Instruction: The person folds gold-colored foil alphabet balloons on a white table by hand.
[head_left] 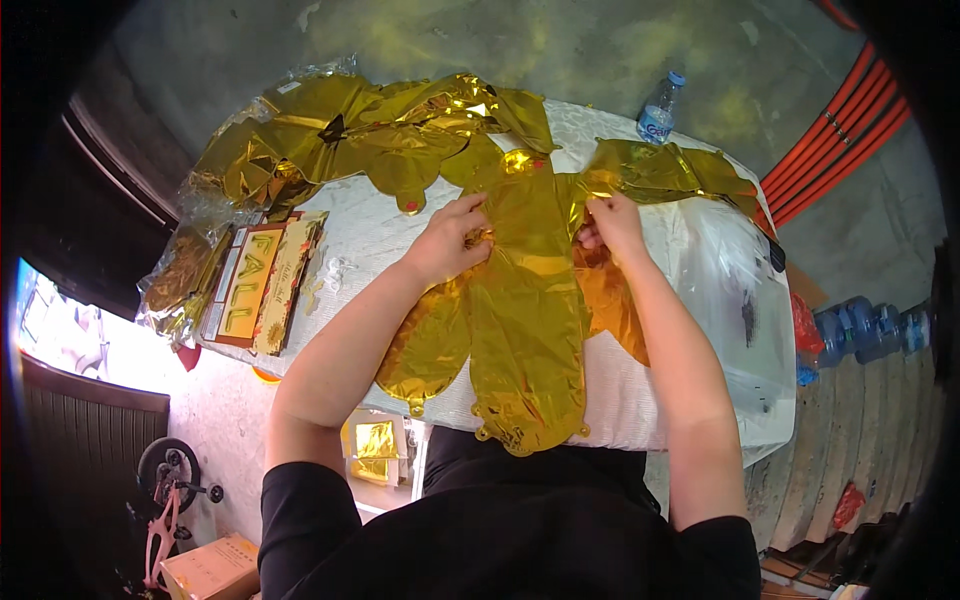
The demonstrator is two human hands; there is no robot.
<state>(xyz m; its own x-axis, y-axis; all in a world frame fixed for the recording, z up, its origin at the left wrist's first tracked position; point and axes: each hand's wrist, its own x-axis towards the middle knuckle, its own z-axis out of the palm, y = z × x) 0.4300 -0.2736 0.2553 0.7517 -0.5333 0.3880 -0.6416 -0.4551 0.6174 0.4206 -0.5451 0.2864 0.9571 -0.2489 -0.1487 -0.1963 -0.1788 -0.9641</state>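
A long, flat gold foil balloon [528, 310] lies in front of me, its lower end hanging over the near edge of the table. My left hand [452, 238] grips its left edge with curled fingers. At the opposite edge, my right hand [614, 226] pinches the foil near a fold. Another gold foil piece [430, 345] with a rounded end shows beneath on the left. An orange-gold foil piece [612, 300] sticks out below my right hand. More flat gold foil balloons [340, 130] spread over the far left, and a further gold foil piece [680, 172] lies at the far right.
On the white-covered table [350, 235] are printed cards [262, 285] at left and clear plastic bags [715, 290] at right. A water bottle [658, 108] stands at the far edge. Below are an open box [378, 450], a cardboard box [212, 567], a small bike [165, 500] and large water jugs [860, 332].
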